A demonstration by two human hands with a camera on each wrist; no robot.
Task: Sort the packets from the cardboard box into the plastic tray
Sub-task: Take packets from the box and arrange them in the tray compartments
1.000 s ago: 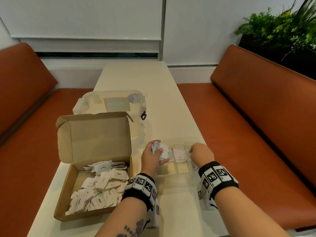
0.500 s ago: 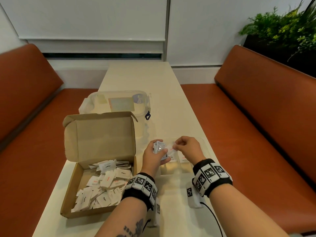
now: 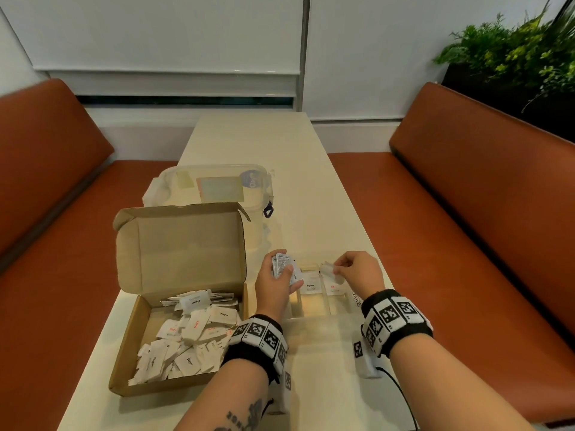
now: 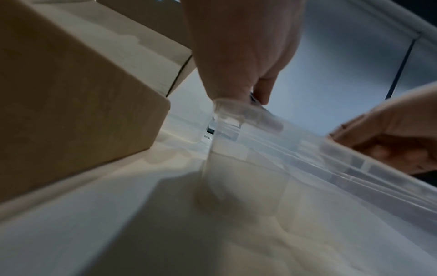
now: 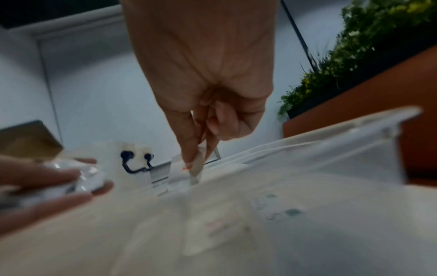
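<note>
Left hand (image 3: 277,283) grips packets (image 3: 281,264); right hand (image 3: 357,270) pinches one packet (image 3: 328,269).

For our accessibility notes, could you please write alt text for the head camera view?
The left hand grips a stack of packets while the right hand pinches one packet above a clear plastic tray. An open cardboard box of packets sits left.
</note>
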